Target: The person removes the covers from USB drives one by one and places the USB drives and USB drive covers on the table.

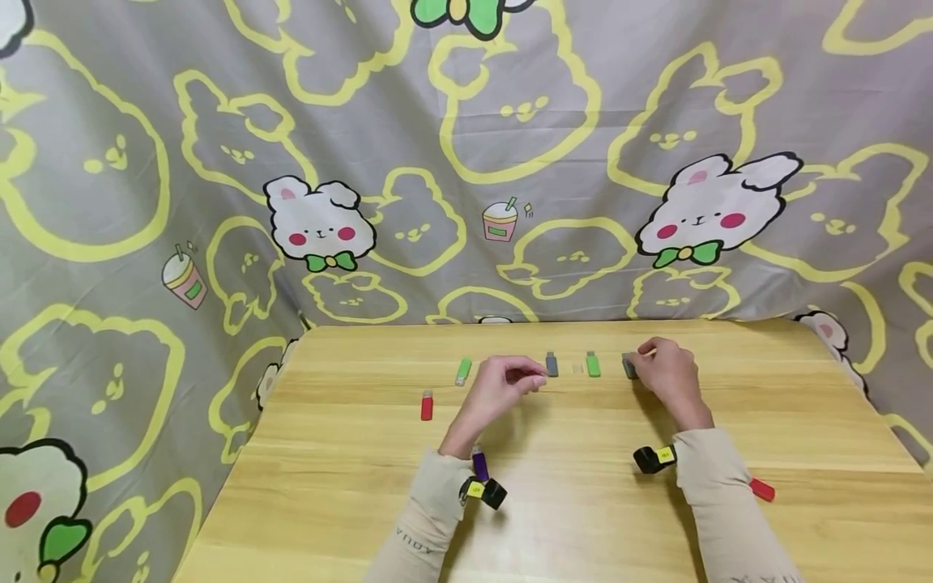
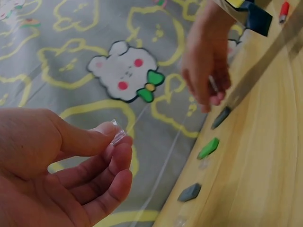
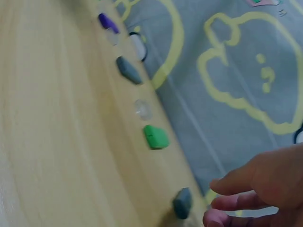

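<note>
My left hand [image 1: 503, 385] pinches a small clear plastic cap [image 2: 117, 132] between thumb and forefinger, above the table. Over at the right, my right hand [image 1: 669, 376] hovers beside a grey USB stick [image 1: 629, 366]; the right wrist view shows its fingers loosely bent and apart from that stick [image 3: 182, 203]. I see nothing clearly held there. Left of it in the row lie a green USB stick [image 1: 594, 364], a loose clear cap [image 1: 578, 368] and another grey USB stick [image 1: 551, 364]. A purple stick [image 3: 108, 22] shows farther along the row.
A second green stick [image 1: 463, 372] and a red stick [image 1: 427, 406] lie left of my left hand. Another purple stick [image 1: 479, 463] sits by the left wrist, and a red one [image 1: 762, 489] beside the right sleeve. A patterned curtain [image 1: 408, 243] hangs behind the wooden table [image 1: 335, 486].
</note>
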A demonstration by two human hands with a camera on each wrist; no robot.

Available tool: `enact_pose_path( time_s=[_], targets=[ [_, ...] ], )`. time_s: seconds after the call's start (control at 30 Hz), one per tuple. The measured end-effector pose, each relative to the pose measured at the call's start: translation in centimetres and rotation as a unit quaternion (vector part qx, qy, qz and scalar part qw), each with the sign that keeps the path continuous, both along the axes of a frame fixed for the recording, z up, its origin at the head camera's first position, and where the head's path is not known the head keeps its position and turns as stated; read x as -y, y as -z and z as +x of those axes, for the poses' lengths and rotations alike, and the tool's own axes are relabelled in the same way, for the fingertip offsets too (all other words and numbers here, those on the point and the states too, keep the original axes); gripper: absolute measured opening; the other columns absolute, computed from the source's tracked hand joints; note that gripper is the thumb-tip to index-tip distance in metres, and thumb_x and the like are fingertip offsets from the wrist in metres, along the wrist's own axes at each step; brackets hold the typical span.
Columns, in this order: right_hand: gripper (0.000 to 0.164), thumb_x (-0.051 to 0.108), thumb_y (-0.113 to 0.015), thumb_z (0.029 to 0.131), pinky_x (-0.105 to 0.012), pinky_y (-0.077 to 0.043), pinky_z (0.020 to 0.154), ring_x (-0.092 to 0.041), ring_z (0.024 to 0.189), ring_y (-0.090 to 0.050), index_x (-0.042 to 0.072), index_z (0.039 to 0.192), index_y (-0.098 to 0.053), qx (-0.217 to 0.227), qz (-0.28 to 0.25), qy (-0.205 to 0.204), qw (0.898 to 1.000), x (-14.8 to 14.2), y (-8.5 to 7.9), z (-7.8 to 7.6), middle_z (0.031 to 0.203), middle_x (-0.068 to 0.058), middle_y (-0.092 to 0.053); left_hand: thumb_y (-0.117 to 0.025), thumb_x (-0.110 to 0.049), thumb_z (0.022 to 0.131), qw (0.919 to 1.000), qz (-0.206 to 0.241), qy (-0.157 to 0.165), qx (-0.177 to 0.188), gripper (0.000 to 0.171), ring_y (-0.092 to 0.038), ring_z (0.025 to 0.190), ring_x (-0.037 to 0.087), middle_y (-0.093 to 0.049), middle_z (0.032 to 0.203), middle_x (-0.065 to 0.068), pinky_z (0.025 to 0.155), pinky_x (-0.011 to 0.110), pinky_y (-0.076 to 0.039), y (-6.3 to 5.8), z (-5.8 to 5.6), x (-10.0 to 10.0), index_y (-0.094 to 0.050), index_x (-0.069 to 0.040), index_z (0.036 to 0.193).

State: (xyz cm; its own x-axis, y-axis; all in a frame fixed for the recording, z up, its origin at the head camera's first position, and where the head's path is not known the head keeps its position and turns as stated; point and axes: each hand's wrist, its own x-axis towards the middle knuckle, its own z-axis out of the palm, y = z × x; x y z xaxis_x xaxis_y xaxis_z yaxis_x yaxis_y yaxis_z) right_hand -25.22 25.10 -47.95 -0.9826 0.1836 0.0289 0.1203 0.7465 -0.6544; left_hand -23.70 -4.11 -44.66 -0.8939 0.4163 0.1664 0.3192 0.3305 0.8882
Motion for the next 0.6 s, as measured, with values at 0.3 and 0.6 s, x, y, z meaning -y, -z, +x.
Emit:
enact_pose_path(
  time_s=[0.3, 0.6],
  targets=[
    [0.03, 0.024, -0.066, 0.1, -0.039, -0.047, 0.065, -0.035, 0.082, -0.067, -0.004, 0.107, -0.07, -0.067, 0.014, -0.02, 0.997, -2.0, -2.3, 3.1, 0.091, -0.02, -0.073, -0.072, -0.01, 0.097, 0.9966, -0.081, 0.01, 0.0, 0.013, -0.067, 0.076, 0.007, -0.078, 0.096, -0.001, 0.058, 0.017, -0.05, -0.8, -2.3, -5.9, -0.082, -0.009, 0.105],
    [0.032, 0.028, -0.065, 0.101, -0.045, -0.048, 0.07, -0.041, 0.09, -0.067, -0.003, 0.109, -0.07, -0.052, 0.049, -0.038, 0.997, -5.7, -4.2, 6.9, 0.096, -0.022, -0.073, -0.072, -0.013, 0.097, 0.9815, -0.186, 0.004, -0.044, 0.012, -0.068, 0.088, 0.002, -0.078, 0.1, -0.004, 0.077, 0.012, -0.051, 1.0, -4.3, -11.2, -0.083, -0.014, 0.101]
  ],
)
